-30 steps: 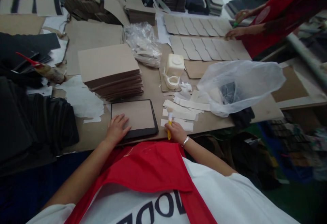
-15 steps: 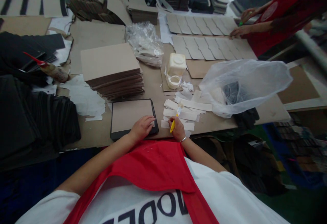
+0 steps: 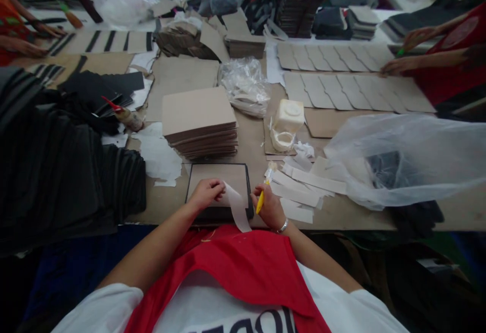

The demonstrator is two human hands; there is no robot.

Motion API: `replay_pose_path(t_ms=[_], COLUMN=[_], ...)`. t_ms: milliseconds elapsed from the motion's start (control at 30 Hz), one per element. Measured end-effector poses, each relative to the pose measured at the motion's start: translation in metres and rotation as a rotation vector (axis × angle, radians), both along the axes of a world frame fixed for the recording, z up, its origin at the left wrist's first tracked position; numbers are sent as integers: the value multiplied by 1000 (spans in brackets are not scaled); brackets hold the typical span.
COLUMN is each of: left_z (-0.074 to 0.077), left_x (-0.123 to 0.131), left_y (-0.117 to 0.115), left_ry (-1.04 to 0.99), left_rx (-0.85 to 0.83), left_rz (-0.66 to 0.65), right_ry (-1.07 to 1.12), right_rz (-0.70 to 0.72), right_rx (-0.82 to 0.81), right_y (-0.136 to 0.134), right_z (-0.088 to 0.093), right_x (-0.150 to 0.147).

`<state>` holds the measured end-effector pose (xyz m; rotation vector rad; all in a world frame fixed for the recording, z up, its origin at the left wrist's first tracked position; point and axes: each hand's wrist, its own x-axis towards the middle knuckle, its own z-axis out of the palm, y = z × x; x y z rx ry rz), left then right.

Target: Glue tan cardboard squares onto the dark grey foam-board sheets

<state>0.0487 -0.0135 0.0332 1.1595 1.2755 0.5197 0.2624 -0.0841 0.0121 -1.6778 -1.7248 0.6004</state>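
Note:
My left hand [image 3: 207, 194] pinches one end of a thin white strip [image 3: 236, 206], which curls down to the right over the front edge of a dark-bordered board [image 3: 197, 173]. That board, grey-brown inside its black rim, lies at the table's front. In my right hand [image 3: 270, 205] is a brush with a yellow handle [image 3: 260, 202], its pale bristles pointing away from me. Right of the brush, several white strips [image 3: 296, 189] lie loosely overlapped. Beyond them stands a cream plastic container [image 3: 290, 113] with an open, crusted mouth [image 3: 283, 140].
A stack of grey-brown boards [image 3: 199, 113] stands behind the bordered board. Dark folded pieces [image 3: 94, 186] are piled at left, near a red-tipped bottle [image 3: 129, 118]. A clear plastic bag [image 3: 413, 135] lies at right. Co-workers' hands [image 3: 406, 62] work at the far right and far left.
My left hand, earlier flat at the board's right edge, now holds up a white strip. The brush stays in my right hand. The view has shifted, showing more at left.

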Motion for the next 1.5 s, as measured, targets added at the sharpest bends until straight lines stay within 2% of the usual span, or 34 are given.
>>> replay_pose_path(t_ms=[67, 133, 233, 300, 367, 433, 567, 667, 833, 967, 1167, 1300, 1433, 1500], left_z=[0, 1, 4, 4, -1, -9, -27, -36, -44, -51, -61, -62, -58, -54], left_x=[-24, -38, -46, -50, -57, -67, -80, -79, -74, -75, -79, -78, -78, -79], left_y=[3, 5, 7, 12, 20, 30, 51, 62, 71, 76, 80, 80, 78, 75], left_ry=[45, 122, 244, 287, 307, 371, 665, 796, 803, 740, 677, 661, 735, 829], left_rx=[0, 59, 217, 311, 339, 326, 343, 348, 348, 292, 257, 224, 242, 318], left_rz=[139, 179, 45, -50, -68, -30, 45, 53, 92, 164, 219, 210, 163, 135], right_ry=[51, 109, 97, 60, 31, -2, -116, -211, -358, -396, -409, -396, -391, -400], right_rz=[-30, 16, 157, 169, 115, 49, -97, -143, -145, -148, -152, -151, -137, -147], right_rx=[-2, 41, 78, 17, -70, -108, -51, -31, 51, 125, 148, 144, 100, 73], right_y=[13, 25, 39, 46, 51, 58, 76, 90, 101, 102, 102, 101, 100, 102], right_z=[1, 3, 2, -3, -10, -17, -29, -41, -60, -68, -70, -70, -70, -69], right_x=[-15, -33, -59, -70, -71, -65, -48, -44, -48, -49, -48, -49, -50, -47])
